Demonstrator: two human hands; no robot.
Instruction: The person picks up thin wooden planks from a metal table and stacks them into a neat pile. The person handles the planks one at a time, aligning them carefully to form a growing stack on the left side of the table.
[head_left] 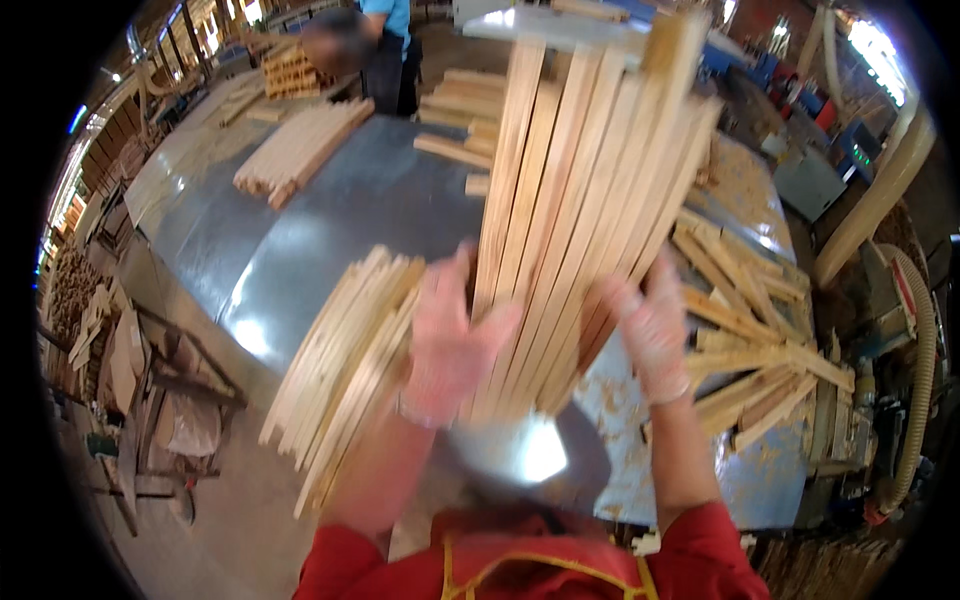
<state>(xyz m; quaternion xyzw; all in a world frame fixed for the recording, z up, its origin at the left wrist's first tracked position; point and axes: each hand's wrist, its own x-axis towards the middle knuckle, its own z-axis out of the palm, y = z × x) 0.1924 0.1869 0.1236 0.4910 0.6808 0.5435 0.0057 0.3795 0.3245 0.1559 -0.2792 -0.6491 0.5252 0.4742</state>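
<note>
Left hand (pixel 450 340) clasped left side of slat bundle (pixel 570 210), right hand (pixel 650 330) pressed opposite side. Bundle was over near middle of metal table (pixel 340 200); lower-end contact couldn't be told. Near-left stack (pixel 345 350) and far-left stack (pixel 305 150) looked done; held bundle seemed gathered, not yet set down; jumbled loose slats (pixel 820 366) at right appeared left.

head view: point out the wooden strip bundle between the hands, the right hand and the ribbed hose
Wooden strip bundle (pixel 568 225), head view: middle of the side facing the camera.
Right hand (pixel 654 335), head view: middle of the hand.
Ribbed hose (pixel 927 370), head view: middle of its curved length.
</note>
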